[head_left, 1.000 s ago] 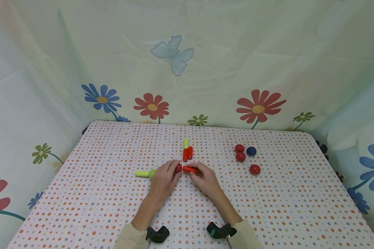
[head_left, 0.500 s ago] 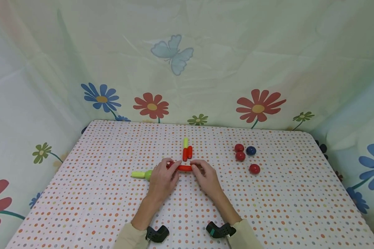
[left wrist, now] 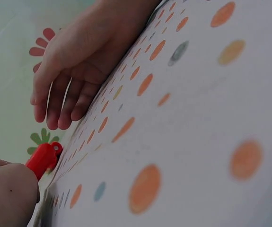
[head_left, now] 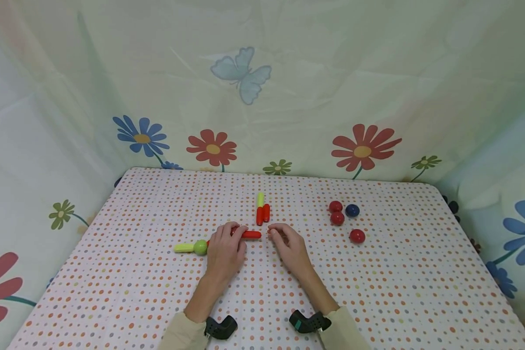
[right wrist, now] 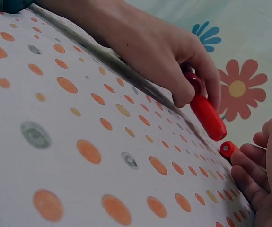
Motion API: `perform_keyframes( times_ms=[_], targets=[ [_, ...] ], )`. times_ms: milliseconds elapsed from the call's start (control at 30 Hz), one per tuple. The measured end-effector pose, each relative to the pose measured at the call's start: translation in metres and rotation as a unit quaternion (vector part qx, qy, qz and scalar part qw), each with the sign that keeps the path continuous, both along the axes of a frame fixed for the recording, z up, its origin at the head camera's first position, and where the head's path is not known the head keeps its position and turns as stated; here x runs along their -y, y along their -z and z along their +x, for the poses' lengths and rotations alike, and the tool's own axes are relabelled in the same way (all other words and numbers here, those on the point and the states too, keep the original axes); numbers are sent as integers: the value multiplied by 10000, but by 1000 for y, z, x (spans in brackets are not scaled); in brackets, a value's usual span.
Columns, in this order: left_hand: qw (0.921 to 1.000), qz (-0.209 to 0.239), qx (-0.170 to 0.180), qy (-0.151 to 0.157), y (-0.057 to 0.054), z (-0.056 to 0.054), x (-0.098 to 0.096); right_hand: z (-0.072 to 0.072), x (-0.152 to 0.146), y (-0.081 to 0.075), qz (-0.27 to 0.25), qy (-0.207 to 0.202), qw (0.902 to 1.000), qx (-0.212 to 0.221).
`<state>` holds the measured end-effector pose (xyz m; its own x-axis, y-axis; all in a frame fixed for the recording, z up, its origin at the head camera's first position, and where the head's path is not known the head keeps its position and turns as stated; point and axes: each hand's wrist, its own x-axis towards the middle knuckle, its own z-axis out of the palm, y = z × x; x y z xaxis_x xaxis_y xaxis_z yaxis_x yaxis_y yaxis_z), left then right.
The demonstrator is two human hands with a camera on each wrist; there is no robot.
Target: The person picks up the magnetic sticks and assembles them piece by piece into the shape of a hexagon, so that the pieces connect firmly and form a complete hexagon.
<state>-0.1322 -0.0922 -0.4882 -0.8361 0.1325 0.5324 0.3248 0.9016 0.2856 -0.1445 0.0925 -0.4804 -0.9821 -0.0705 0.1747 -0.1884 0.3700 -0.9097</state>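
Observation:
My left hand (head_left: 225, 250) pinches a dark red ball (right wrist: 196, 82) between thumb and fingers. From the ball a red rod (head_left: 251, 235) sticks out to the right, its end free. On the hand's other side a green ball (head_left: 200, 247) joins a light green rod (head_left: 183, 248), with a bit of red showing between ball and hand. The fingers hide most of the middle of this row. My right hand (head_left: 290, 247) hovers just right of the red rod's free end, apart from it. Its fingers are loosely bent, with nothing between them in the left wrist view.
Beyond the hands lie a red rod (head_left: 260, 216) in line with a light green rod (head_left: 260, 199), and another red rod (head_left: 267, 213) beside them. To the right are several red balls (head_left: 357, 236) and a blue ball (head_left: 352, 210). A dotted cloth (head_left: 398, 282) covers the table.
The right hand held a red rod, brought it to the red ball at the left hand, and let it go. The left hand and the joined pieces have shifted left.

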Motion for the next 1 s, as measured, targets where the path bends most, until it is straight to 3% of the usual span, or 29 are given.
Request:
perform_keyframes(
  times_ms=[200, 333, 533, 700, 1000],
  targets=[
    [9985, -366, 274, -294, 0, 2, 0, 0, 0, 2, -92, -49, 9999, -56],
    [9983, -290, 376, -332, 0, 1, 0, 0, 0, 3, -153, -87, 9998, -108],
    [9984, -179, 509, -140, -1, 1, -1, 1, 0, 1, -187, -100, 9997, -73],
    [9991, -168, 351, 169, -1, 2, 0, 1, -1, 1, -222, -99, 9997, 26],
    [9984, -382, 405, 106, 0, 2, 1, 0, -1, 2, -235, -97, 9997, -21]
  ],
)
